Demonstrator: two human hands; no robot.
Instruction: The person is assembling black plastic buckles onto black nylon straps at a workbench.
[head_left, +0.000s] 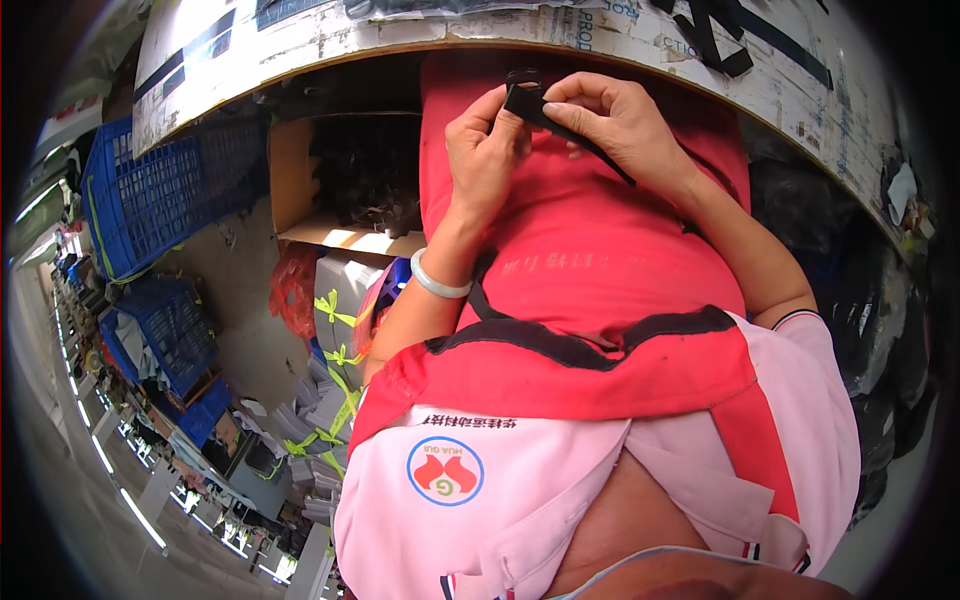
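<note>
A black strap [582, 146] is held up between my two hands, just below the table edge and above my red apron [600, 240]. Its upper end makes a small loop or buckle-like piece; which of the two I cannot make out. My left hand [482, 150] pinches the strap near that end between thumb and fingers. From the other side my right hand [622, 125] grips it with thumb and forefinger. The strap's free tail slants down to the right beneath the right hand.
More black straps [722, 45] lie on the worktable [340, 32] ahead. Under it at left stands a cardboard box [292, 178] with dark pieces inside. Blue crates [150, 190] and a red plastic bag [292, 292] are farther left. Black bags [860, 320] sit at right.
</note>
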